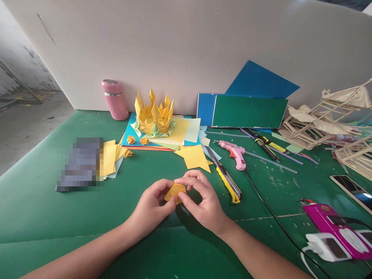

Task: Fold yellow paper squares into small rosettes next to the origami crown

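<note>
A small folded piece of yellow paper (176, 190) is pinched between my two hands above the green table. My left hand (154, 200) grips its left side, thumb at the lower edge. On the other side, my right hand (202, 197) has thumb and fingers closed on the paper's right part. Just beyond the hands lies a yellow star-shaped paper (194, 157). A yellow-handled utility knife (223, 174) rests to the right of it. Farther back stands a yellow folded-paper crown (154, 116) with pale green leaves, and small folded yellow roses (144, 141) lie in front of it.
A pink glue gun (234, 153) trails a black cord toward a magenta power strip (325, 217). Yellow paper sheets (109, 159) lie at left by a blurred dark object (84, 162). A pink flask (115, 100) stands behind. Stick models (314, 120) and a phone (353, 192) are at right.
</note>
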A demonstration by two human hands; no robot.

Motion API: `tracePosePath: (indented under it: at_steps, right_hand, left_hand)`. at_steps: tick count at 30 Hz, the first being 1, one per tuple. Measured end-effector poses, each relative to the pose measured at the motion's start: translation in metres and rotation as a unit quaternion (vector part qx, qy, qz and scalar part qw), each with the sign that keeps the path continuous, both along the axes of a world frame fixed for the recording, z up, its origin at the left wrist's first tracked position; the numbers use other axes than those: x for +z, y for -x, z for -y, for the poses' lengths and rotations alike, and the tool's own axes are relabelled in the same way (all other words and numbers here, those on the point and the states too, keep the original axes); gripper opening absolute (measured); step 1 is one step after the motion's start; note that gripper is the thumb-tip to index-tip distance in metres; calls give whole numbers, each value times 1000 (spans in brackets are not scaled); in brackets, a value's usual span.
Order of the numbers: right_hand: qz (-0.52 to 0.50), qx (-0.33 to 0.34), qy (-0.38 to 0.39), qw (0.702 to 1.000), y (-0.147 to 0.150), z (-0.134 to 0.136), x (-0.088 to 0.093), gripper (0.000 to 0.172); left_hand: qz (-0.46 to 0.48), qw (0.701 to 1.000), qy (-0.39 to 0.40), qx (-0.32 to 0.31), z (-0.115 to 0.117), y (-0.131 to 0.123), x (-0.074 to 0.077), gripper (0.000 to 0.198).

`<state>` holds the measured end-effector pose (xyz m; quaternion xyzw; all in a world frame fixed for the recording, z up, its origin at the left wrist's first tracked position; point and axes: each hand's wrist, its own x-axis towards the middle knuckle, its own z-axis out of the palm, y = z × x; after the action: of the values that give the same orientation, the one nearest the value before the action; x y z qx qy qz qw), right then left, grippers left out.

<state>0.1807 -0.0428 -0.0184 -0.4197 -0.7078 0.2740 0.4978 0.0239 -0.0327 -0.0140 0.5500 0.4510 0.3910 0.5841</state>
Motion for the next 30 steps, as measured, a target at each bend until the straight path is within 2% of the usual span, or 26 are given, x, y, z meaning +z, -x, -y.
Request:
tracePosePath:
  at_steps: [7, 12, 19, 25, 30]
  right_hand:
    - [17, -10, -8, 1000, -1, -1, -1, 28]
    - [1, -7, -11, 1000, 1, 0, -1, 19]
    - [-36, -11, 19, 999, 2, 0, 2, 14]
    - [-29, -25, 10, 999, 0, 0, 1, 11]
    - [-36, -20, 19, 999, 0, 0, 1, 9]
  left_hand:
    - [22, 1000, 13, 12, -2, 0, 2, 21]
    - [41, 998, 28, 35, -1, -2, 7, 24]
    - [83, 995, 32, 46, 0, -2, 0, 29]
    - [127, 989, 53, 49, -1, -2, 3, 37]
    - [86, 995, 26, 53, 0, 1, 5, 24]
